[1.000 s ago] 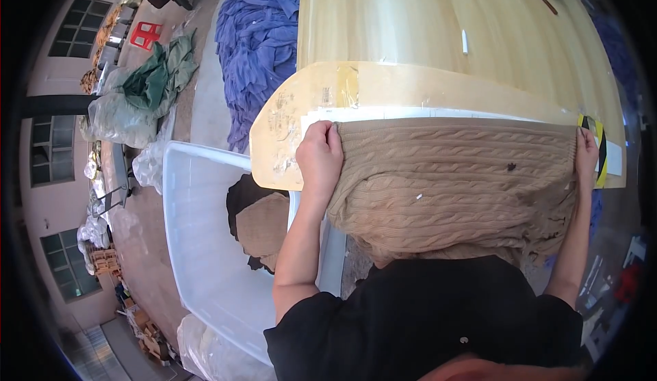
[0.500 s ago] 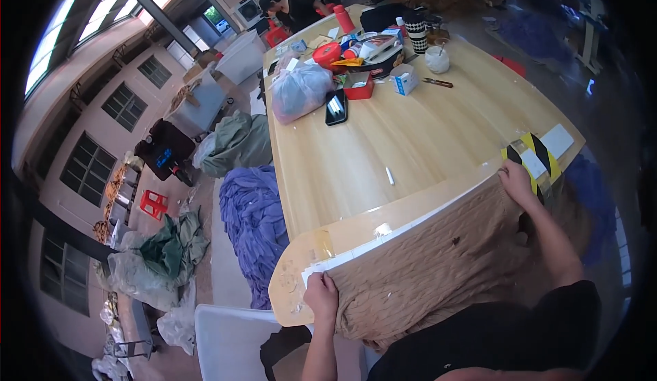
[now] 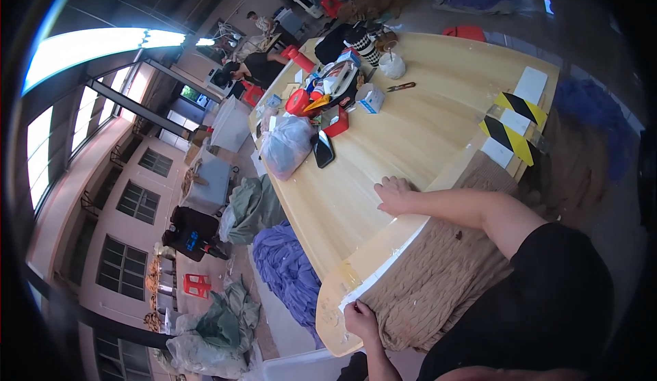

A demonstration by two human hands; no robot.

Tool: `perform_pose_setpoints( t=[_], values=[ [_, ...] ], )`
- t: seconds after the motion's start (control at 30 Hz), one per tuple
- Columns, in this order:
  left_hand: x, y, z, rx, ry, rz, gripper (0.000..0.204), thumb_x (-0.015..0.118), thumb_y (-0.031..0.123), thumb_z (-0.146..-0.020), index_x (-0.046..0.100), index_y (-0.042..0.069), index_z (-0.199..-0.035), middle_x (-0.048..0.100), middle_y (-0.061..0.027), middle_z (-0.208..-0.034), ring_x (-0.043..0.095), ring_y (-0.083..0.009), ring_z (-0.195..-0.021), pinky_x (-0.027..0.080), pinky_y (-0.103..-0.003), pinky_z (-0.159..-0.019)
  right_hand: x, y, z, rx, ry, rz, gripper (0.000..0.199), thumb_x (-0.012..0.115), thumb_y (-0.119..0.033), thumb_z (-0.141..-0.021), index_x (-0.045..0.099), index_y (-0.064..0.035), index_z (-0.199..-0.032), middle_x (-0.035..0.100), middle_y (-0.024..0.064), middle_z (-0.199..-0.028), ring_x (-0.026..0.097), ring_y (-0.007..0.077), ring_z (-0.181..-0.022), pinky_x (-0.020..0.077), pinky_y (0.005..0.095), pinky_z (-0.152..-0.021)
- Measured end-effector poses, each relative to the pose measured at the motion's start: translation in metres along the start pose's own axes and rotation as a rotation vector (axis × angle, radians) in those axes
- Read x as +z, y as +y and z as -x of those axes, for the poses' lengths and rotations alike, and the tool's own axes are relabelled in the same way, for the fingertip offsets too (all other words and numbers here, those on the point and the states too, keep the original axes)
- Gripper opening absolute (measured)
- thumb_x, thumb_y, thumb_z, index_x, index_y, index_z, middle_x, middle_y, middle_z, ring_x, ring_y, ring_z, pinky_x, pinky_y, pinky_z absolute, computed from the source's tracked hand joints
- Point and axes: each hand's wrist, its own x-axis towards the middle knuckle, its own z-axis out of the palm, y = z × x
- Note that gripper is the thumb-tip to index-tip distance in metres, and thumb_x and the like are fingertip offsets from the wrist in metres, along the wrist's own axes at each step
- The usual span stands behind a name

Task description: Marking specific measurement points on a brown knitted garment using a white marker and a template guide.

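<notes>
Brown cable-knit fabric (image 3: 438,265) drapes over the near edge of the table, lying along a white strip (image 3: 387,268). At the strip's left end my left hand (image 3: 361,319) is closed on the fabric's edge, thumb and fingers pinched together. My right arm reaches across the fabric. My right hand (image 3: 395,195) rests on the wooden tabletop (image 3: 431,128) with its fingers apart, and the surface under its palm is hidden. Black-and-yellow striped tape (image 3: 508,139) crosses the white strip near the table's right corner.
A black phone (image 3: 324,150), a filled plastic bag (image 3: 286,146), a red box (image 3: 335,121), small scissors-like snips (image 3: 401,87) and a checkered cup (image 3: 363,46) sit on the table's far part. Purple fabric (image 3: 287,271) is heaped left of it. Another person (image 3: 263,68) bends at the far end.
My right hand has let go of the fabric's right end and moved left onto the tabletop. The small white stick there no longer shows. My left hand stays at its end; the view has turned.
</notes>
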Motion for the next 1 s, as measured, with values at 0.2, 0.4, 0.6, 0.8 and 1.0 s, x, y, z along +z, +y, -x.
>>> perform_pose_setpoints(
  t=[0.2, 0.4, 0.6, 0.8, 1.0],
  values=[
    [-0.002, -0.001, 0.000, 0.033, 0.011, -0.007, 0.010, 0.059, 0.012, -0.076, 0.057, 0.003, -0.074, 0.057, -0.0125, -0.064, 0.056, -0.0282, -0.056, 0.044, -0.037, -0.054, 0.030, 0.021, -0.011, -0.001, -0.011, 0.030, 0.027, 0.057, -0.008, -0.075, 0.052, -0.0015, -0.101, 0.051, 0.0173, -0.103, 0.052, 0.0305, -0.098, 0.0452, 0.0420, -0.079],
    [0.005, -0.007, -0.006, 0.022, 0.015, 0.012, 0.010, 0.059, 0.012, -0.077, 0.057, 0.003, -0.074, 0.056, -0.0125, -0.064, 0.055, -0.0289, -0.056, 0.043, -0.037, -0.053, 0.034, 0.029, -0.016, -0.077, 0.107, 0.078, 0.020, 0.050, 0.000, -0.074, 0.053, 0.0014, -0.094, 0.052, 0.0187, -0.099, 0.056, 0.0321, -0.091, 0.0471, 0.0420, -0.076],
    [0.004, -0.001, -0.008, 0.020, 0.029, -0.003, 0.009, 0.060, 0.012, -0.076, 0.057, 0.004, -0.075, 0.057, -0.0119, -0.065, 0.056, -0.0281, -0.057, 0.044, -0.036, -0.054, 0.029, 0.046, -0.021, 0.005, 0.245, -0.341, 0.015, 0.049, -0.012, -0.078, 0.053, -0.0013, -0.088, 0.057, 0.0205, -0.089, 0.056, 0.0377, -0.085, 0.0437, 0.0459, -0.074],
    [0.004, -0.009, -0.005, 0.008, 0.033, 0.018, 0.011, 0.060, 0.015, -0.076, 0.058, 0.004, -0.075, 0.058, -0.0115, -0.066, 0.057, -0.0283, -0.059, 0.044, -0.037, -0.054, 0.020, 0.068, -0.023, 0.080, 0.455, -0.678, 0.015, 0.050, -0.013, -0.079, 0.054, -0.0029, -0.089, 0.061, 0.0167, -0.078, 0.058, 0.0345, -0.073, 0.0463, 0.0410, -0.066],
    [-0.012, 0.011, 0.003, -0.039, 0.068, 0.018, 0.025, 0.051, 0.025, -0.082, 0.057, 0.002, -0.072, 0.057, -0.0203, -0.069, 0.055, -0.0373, -0.064, 0.043, -0.044, -0.059, -0.031, 0.103, -0.003, 0.228, 0.218, -1.182, 0.014, 0.060, -0.014, -0.078, 0.060, -0.0053, -0.090, 0.055, 0.0014, -0.067, 0.051, 0.0082, -0.056, 0.0447, 0.0245, -0.048]
  ],
)
